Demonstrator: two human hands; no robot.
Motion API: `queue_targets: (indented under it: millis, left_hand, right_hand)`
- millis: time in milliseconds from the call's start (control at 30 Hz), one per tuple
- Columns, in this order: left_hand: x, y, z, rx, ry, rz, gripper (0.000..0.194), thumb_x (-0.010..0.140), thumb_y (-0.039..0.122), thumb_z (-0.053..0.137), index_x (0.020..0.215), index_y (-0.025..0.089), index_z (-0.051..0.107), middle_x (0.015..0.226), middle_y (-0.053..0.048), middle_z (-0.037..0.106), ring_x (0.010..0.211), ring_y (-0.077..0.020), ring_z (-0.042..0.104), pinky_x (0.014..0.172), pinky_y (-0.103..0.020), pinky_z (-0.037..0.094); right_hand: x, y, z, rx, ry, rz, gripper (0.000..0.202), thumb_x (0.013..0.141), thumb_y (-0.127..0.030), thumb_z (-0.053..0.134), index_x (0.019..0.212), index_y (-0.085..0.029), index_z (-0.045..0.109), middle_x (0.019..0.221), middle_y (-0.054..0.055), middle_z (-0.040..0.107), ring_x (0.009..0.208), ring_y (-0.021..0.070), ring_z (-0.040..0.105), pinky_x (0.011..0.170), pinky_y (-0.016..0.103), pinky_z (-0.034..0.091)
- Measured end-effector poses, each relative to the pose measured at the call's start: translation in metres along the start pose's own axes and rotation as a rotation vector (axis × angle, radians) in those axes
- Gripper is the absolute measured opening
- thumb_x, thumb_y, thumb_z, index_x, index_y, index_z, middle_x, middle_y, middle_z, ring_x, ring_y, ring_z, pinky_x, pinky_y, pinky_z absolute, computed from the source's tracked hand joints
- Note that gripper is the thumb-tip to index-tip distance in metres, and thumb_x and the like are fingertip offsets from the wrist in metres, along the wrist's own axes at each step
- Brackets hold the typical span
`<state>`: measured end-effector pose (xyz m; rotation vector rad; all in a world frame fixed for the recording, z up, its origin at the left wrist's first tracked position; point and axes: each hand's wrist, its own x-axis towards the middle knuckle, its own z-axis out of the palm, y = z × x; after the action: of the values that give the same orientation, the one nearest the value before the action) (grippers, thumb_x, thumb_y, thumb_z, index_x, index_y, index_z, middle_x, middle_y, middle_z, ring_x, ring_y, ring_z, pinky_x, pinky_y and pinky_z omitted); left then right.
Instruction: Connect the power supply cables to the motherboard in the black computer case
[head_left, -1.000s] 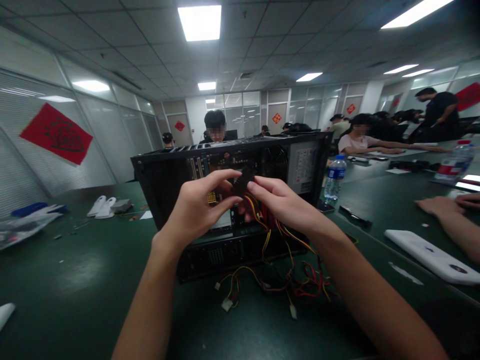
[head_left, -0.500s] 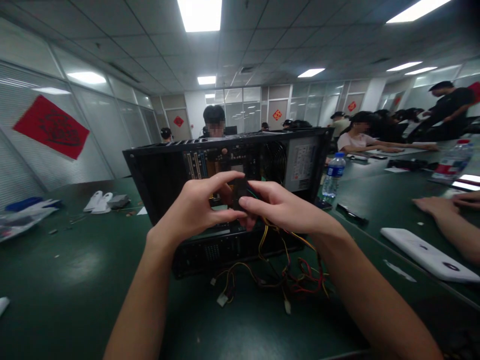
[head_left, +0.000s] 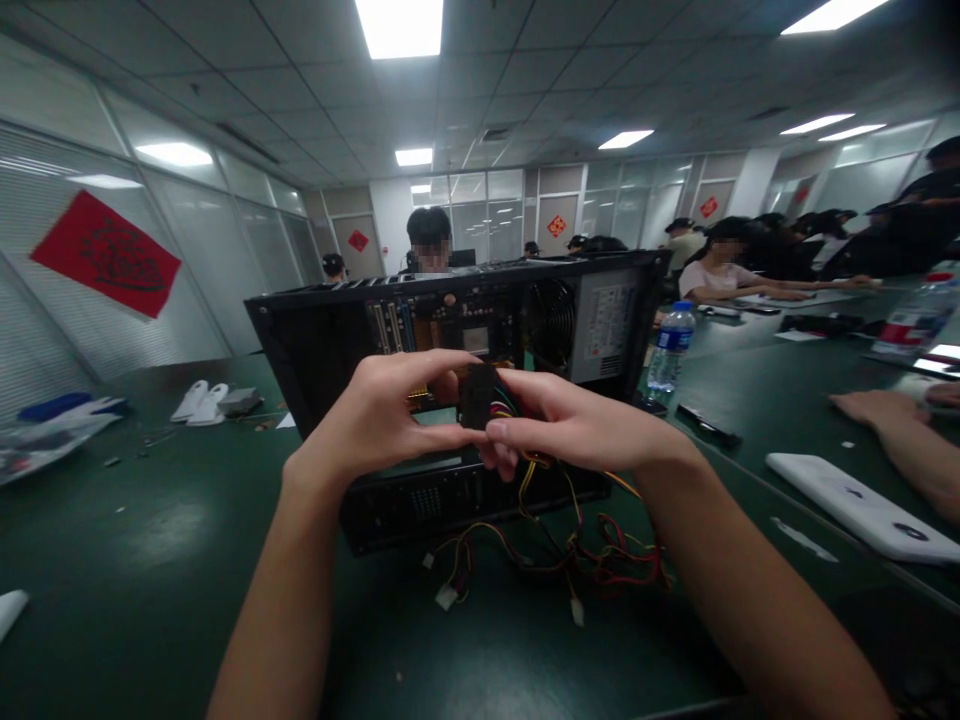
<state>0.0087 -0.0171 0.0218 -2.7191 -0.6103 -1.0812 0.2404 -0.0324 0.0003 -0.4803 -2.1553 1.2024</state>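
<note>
A black power connector (head_left: 478, 395) with coloured wires is held up in front of an open computer case (head_left: 300, 350). My left hand (head_left: 394, 405) pinches it from the left, thumb below and index finger above. From the right, my right hand (head_left: 559, 415) grips the connector and its wires. Behind the hands, the case shows a motherboard (head_left: 474, 338), a fan (head_left: 550, 322) and a power supply (head_left: 602, 325). Loose power cables (head_left: 555, 565) with white plugs trail onto the table below the case.
The green table (head_left: 187, 600) bears a water bottle (head_left: 670, 350), a white phone-shaped device (head_left: 862, 505) and a black strip (head_left: 709, 425) at right. Another person's hand (head_left: 885, 415) rests at the right edge. White items (head_left: 202, 402) and a plastic bag (head_left: 52, 435) lie at left.
The black connector has turned, so more of its face and the coloured wires show. My right hand has shifted slightly lower; both hands keep their hold.
</note>
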Motion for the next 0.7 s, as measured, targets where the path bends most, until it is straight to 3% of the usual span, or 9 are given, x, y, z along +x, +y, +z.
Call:
queue_targets:
  millis: [167,267,400,700]
  left_hand:
    - [0.004,0.003,0.004,-0.039,0.015,0.019,0.065,0.076,0.036,0.084,0.134,0.018,0.061,0.100,-0.005,0.075,0.084,-0.0156,0.072,0.079,-0.022,0.056]
    - [0.008,0.009,0.008,-0.083,0.026,0.068,0.062,0.074,0.038,0.084,0.129,0.018,0.063,0.113,-0.009,0.075,0.095,-0.0196,0.073,0.083,-0.024,0.057]
    - [0.010,0.016,0.015,-0.129,0.063,0.098,0.061,0.072,0.043,0.085,0.124,0.018,0.065,0.113,-0.009,0.075,0.099,-0.0220,0.073,0.088,-0.027,0.057]
    - [0.010,0.009,0.020,-0.125,0.107,0.155,0.059,0.073,0.048,0.084,0.120,0.016,0.067,0.108,-0.010,0.076,0.096,-0.0215,0.073,0.087,-0.027,0.057]
  right_hand:
    - [0.002,0.004,0.000,0.120,0.013,-0.003,0.016,0.093,-0.025,0.060,0.102,-0.014,0.053,0.078,0.000,0.065,0.067,0.0104,0.064,0.063,0.022,0.054]
    - [0.002,0.006,0.000,0.242,-0.009,-0.002,0.015,0.086,-0.020,0.061,0.097,-0.013,0.053,0.073,-0.001,0.066,0.063,0.0108,0.065,0.060,0.022,0.054]
    - [0.002,0.012,-0.001,0.366,-0.051,-0.020,0.019,0.078,-0.020,0.064,0.093,-0.013,0.054,0.069,-0.001,0.066,0.055,0.0117,0.063,0.054,0.022,0.053]
    - [0.004,0.011,0.001,0.319,-0.029,-0.031,0.016,0.077,-0.019,0.062,0.091,-0.013,0.056,0.067,-0.002,0.065,0.056,0.0111,0.063,0.055,0.021,0.052]
